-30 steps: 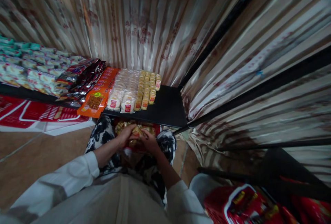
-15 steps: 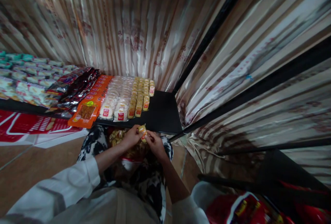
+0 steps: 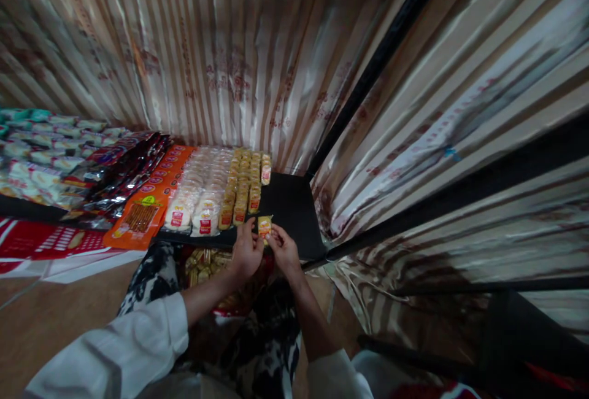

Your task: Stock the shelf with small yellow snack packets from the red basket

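Both my hands pinch one small yellow snack packet [image 3: 264, 226] over the front edge of a black shelf [image 3: 294, 212]. My left hand [image 3: 245, 255] grips its left side, my right hand [image 3: 283, 250] its right side. Just behind the packet stand rows of the same yellow packets [image 3: 243, 184] on the shelf. Below my hands, on my lap, lies a red bag of more yellow packets [image 3: 207, 262], partly hidden by my arms.
Left of the yellow rows lie clear packs of white biscuits [image 3: 200, 190], orange packets [image 3: 150, 199], dark packets [image 3: 122, 166] and pale green ones [image 3: 41, 147]. A striped curtain [image 3: 221, 49] hangs behind and to the right, with black shelf bars [image 3: 442, 205]. Red and white cardboard [image 3: 41, 245] lies on the floor.
My hands rose out of the bag on my lap with one yellow packet and moved forward to the shelf's front edge. The camera tilted up slightly.
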`<state>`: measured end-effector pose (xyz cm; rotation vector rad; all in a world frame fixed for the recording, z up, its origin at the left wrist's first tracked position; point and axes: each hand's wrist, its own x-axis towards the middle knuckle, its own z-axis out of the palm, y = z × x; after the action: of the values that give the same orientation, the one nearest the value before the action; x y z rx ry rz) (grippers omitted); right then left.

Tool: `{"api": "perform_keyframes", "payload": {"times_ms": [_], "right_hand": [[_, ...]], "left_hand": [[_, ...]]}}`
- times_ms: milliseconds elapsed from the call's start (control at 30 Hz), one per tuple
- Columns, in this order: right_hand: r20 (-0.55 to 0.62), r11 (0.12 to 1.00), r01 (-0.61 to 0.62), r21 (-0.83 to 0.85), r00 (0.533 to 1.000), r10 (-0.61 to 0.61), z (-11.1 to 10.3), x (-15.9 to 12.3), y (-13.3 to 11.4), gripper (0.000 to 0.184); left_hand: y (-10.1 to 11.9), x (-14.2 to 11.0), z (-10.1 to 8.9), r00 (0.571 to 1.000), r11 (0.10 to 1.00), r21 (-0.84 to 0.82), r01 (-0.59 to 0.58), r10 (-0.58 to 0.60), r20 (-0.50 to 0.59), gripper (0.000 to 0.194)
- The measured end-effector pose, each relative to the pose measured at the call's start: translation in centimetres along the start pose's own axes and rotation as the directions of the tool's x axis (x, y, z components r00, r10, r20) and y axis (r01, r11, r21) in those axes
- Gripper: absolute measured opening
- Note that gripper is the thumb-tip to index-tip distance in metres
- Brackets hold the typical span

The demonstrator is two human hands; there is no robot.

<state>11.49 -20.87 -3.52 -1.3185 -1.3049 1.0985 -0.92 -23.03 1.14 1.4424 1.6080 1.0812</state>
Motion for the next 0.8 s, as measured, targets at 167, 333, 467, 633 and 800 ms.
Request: {"api": "perform_keyframes", "payload": {"times_ms": [167, 333, 467, 633, 800], "right_hand": [[-0.042, 0.999, 0.007, -0.042, 0.999, -0.009, 1.1, 2.8, 1.0, 0.035], [-0.057, 0.993, 0.011, -0.120, 0.998, -0.018, 2.3, 4.7, 1.3, 0.032], [-0.073, 0.979, 0.015, -0.204, 0.997, -0.031, 2.9, 5.7, 1.0, 0.030], [-0.060, 0.973, 0.016, -0.231, 0.998, -0.031, 3.5, 6.5, 1.4, 0.032], [-0.024, 0.963, 0.038, -0.268, 0.999, -0.046, 3.6, 6.8, 1.4, 0.037]], "left_hand": [[-1.3, -0.5, 1.0, 0.979, 0.979, 0.046, -0.200, 0.201, -0.019, 0.045], [-2.3, 0.4, 1.6, 0.991, 0.991, 0.025, -0.132, 0.132, 0.021, 0.041], [-2.3, 1.4, 2.0, 0.995, 0.992, -0.086, -0.097, 0.099, 0.020, 0.041], [-2.4, 2.1, 2.3, 0.999, 0.990, -0.138, -0.013, 0.018, 0.036, 0.044], [-3.1, 2.1, 2.5, 1.000, 0.988, -0.155, -0.020, 0.019, -0.005, 0.046]]}}
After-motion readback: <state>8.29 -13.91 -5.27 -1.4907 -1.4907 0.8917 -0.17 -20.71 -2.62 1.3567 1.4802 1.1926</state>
